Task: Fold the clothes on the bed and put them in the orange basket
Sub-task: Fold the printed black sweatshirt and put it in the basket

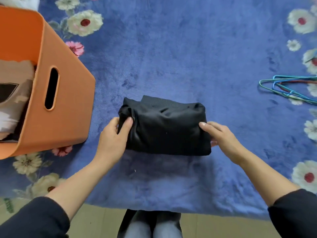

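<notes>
Now folded black garment (166, 127) between both hands, left hand (114, 137), right hand (221, 134) gripping its ends

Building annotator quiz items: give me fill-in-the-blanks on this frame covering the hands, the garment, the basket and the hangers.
1. The left hand and right hand grip a folded garment coloured ____.
2. The orange basket stands on the person's ____ side.
3. The wire hangers lie on the ____ side of the blue floral blanket.

Missing words: black; left; right.
</notes>
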Available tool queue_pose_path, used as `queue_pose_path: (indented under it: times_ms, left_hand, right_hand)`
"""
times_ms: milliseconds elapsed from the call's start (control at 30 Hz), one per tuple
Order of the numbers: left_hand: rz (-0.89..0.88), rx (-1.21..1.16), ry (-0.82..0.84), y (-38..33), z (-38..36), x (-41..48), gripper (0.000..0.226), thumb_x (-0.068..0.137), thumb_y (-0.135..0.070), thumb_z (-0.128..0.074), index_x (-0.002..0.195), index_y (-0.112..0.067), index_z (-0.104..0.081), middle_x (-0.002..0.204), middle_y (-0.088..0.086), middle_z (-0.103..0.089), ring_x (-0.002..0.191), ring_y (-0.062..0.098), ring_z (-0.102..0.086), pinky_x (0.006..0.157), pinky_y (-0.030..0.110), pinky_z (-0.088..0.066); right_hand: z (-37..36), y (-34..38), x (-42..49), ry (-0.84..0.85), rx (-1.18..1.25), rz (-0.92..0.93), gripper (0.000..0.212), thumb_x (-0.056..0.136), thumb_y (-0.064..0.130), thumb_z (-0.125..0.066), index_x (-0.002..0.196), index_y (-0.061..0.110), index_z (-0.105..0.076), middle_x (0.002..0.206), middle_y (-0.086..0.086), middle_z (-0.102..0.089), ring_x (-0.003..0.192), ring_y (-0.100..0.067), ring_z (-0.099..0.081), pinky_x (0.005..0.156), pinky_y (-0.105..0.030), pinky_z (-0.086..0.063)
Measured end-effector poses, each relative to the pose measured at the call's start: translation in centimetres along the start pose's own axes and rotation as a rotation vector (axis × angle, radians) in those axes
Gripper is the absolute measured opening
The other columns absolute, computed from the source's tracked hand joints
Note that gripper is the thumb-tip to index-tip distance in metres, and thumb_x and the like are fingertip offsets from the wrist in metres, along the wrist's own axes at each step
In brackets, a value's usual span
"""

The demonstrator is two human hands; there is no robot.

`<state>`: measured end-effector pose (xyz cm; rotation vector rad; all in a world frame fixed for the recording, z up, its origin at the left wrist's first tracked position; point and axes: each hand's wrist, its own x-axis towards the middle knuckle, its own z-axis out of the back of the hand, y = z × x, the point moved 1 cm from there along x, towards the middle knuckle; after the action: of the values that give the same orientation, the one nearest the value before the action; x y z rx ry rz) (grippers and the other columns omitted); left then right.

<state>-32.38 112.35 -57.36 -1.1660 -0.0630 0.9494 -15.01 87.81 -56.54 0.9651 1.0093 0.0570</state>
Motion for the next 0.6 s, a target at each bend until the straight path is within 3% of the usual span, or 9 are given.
queue_pose_path:
  times_ms: [67,167,233,267,333,400,500,600]
  left_hand:
    - [0.102,-0.022,-0.085,-0.7,-1.5,0.7,0.047,0.087,-0.06,-0.045,0.119,-0.025,-0.045,0.108,-0.003,-0.062,0.103,0.015,-0.053,0.085,0.035,-0.039]
    - [0.027,-0.023,-0.156,-1.3,-3.1,1.3,0.043,0.089,-0.053,-0.051,0.122,-0.029,-0.038,0.107,-0.012,-0.061,0.104,0.014,-0.054,0.088,0.031,-0.038]
    - [-0.061,0.022,-0.196,-1.5,-3.3,1.7,0.026,0.094,-0.041,-0.055,0.111,-0.025,-0.043,0.094,-0.023,-0.058,0.096,0.011,-0.057,0.08,0.026,-0.038]
    - [-0.108,0.045,-0.213,-1.7,-3.2,1.8,0.021,0.096,-0.038,-0.054,0.107,-0.023,-0.045,0.088,-0.023,-0.057,0.089,0.009,-0.056,0.075,0.024,-0.037]
    - [-0.205,0.061,-0.234,-2.2,-3.0,2.1,0.019,0.097,-0.038,-0.05,0.101,-0.02,-0.047,0.078,-0.017,-0.057,0.075,0.007,-0.052,0.067,0.025,-0.034]
    - [-0.267,0.068,-0.243,-2.9,-3.0,3.0,0.023,0.097,-0.042,-0.049,0.091,-0.02,-0.046,0.07,-0.004,-0.056,0.068,0.014,-0.048,0.063,0.031,-0.033]
    - [-0.176,0.213,-0.179,-3.2,-3.6,6.2,0.048,0.097,-0.051,-0.044,0.067,-0.013,-0.039,0.06,0.006,-0.045,0.067,0.028,-0.043,0.061,0.039,-0.029]
    - [0.053,0.351,-0.082,-3.3,-4.2,9.1,0.064,0.097,-0.057,-0.033,0.054,-0.011,-0.031,0.058,0.012,-0.044,0.076,0.037,-0.048,0.066,0.04,-0.031]
  right_hand:
    - [-0.5,0.1,0.8,-0.092,0.076,0.019,0.067,0.071,0.059,-0.071,0.127,0.029,-0.049,0.086,-0.006,-0.067,0.074,-0.003,-0.063,0.07,-0.022,-0.045]
    - [-2.2,0.6,1.9,-0.129,0.129,0.02,0.065,0.078,0.044,-0.075,0.13,0.047,-0.036,0.095,0.006,-0.068,0.084,0.003,-0.067,0.072,-0.014,-0.048]
    - [-2.9,0.7,2.5,-0.178,0.165,0.002,0.055,0.076,0.043,-0.077,0.12,0.041,-0.044,0.1,0.007,-0.07,0.09,-0.004,-0.068,0.077,-0.02,-0.051]
    - [-3.0,0.8,2.6,-0.224,0.197,0.006,0.048,0.077,0.04,-0.077,0.113,0.034,-0.047,0.091,0.007,-0.069,0.081,-0.002,-0.067,0.071,-0.018,-0.05]
    - [-2.8,0.6,2.8,-0.391,0.203,0.069,0.033,0.081,0.03,-0.074,0.096,0.024,-0.045,0.07,0.006,-0.059,0.058,-0.003,-0.054,0.056,-0.016,-0.042]
    - [-2.6,-0.2,2.7,-0.59,0.114,0.151,0.029,0.083,0.029,-0.066,0.082,0.022,-0.037,0.069,0.004,-0.043,0.058,-0.008,-0.038,0.055,-0.023,-0.033]
    - [-3.2,-1.7,2.6,-0.721,-0.026,0.135,0.03,0.091,0.023,-0.05,0.071,0.02,-0.027,0.065,0.004,-0.03,0.057,-0.01,-0.028,0.058,-0.031,-0.027]
    - [-3.3,-1.9,3.6,-0.704,-0.158,0.025,0.026,0.095,0.018,-0.042,0.073,0.015,-0.029,0.063,0.0,-0.033,0.062,-0.021,-0.033,0.062,-0.039,-0.029]
